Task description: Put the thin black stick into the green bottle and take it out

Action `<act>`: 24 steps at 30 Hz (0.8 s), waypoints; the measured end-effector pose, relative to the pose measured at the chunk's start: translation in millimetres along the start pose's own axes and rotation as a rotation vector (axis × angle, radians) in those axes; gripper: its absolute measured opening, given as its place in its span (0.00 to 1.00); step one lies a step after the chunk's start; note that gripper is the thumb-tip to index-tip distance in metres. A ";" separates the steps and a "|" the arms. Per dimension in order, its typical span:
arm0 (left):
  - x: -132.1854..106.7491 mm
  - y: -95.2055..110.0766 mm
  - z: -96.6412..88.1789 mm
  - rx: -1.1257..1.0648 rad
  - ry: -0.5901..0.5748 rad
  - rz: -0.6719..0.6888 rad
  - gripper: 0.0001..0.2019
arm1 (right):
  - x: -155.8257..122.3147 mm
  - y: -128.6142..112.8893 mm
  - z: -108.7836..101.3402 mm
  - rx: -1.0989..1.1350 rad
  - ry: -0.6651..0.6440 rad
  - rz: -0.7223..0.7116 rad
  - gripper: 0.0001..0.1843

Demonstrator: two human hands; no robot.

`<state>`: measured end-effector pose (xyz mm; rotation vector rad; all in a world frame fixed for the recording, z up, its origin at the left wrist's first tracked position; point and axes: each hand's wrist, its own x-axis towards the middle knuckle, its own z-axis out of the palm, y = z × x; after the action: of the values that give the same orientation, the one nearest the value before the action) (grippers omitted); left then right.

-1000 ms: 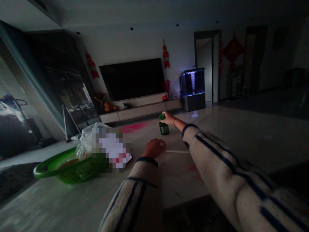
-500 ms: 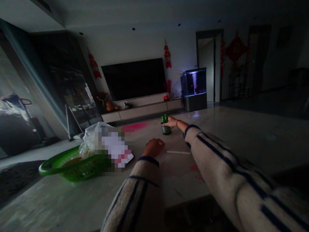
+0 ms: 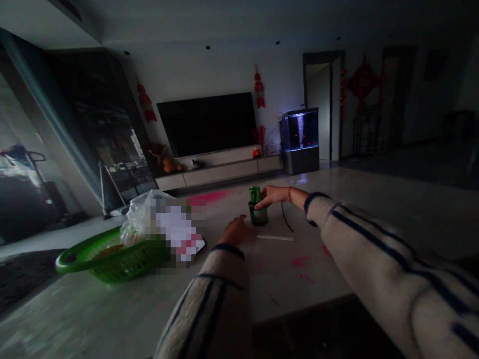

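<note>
My right hand (image 3: 272, 195) grips the top of a small green bottle (image 3: 258, 212) that stands on the pale table (image 3: 284, 269). My left hand (image 3: 237, 232) rests on the table just left of the bottle, fingers curled loosely under, nothing visible in them. A thin white stick (image 3: 275, 238) lies on the table between the two hands. A dark cord (image 3: 285, 220) trails from under my right wrist. Both arms wear cream sleeves with dark stripes.
A green plastic basket (image 3: 101, 257) with a clear plastic bag (image 3: 140, 217) and a blurred-out item stands at the table's left. Red marks spot the tabletop. Beyond are a TV (image 3: 207, 122) on a low cabinet, a lit fish tank (image 3: 299, 137) and a doorway.
My right hand has drawn the green bottle nearer across the table, towards my left hand. The left hand has stayed in place.
</note>
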<state>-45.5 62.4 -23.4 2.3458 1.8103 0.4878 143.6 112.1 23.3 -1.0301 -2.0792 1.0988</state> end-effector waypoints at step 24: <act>-7.2 22.0 -7.1 -0.078 -0.098 0.039 0.29 | -60.3 -6.2 21.9 0.425 0.471 -0.032 0.22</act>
<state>-29.4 49.0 -11.3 2.3137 1.6751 0.4319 157.6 50.6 10.1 -0.9271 -1.4112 1.0919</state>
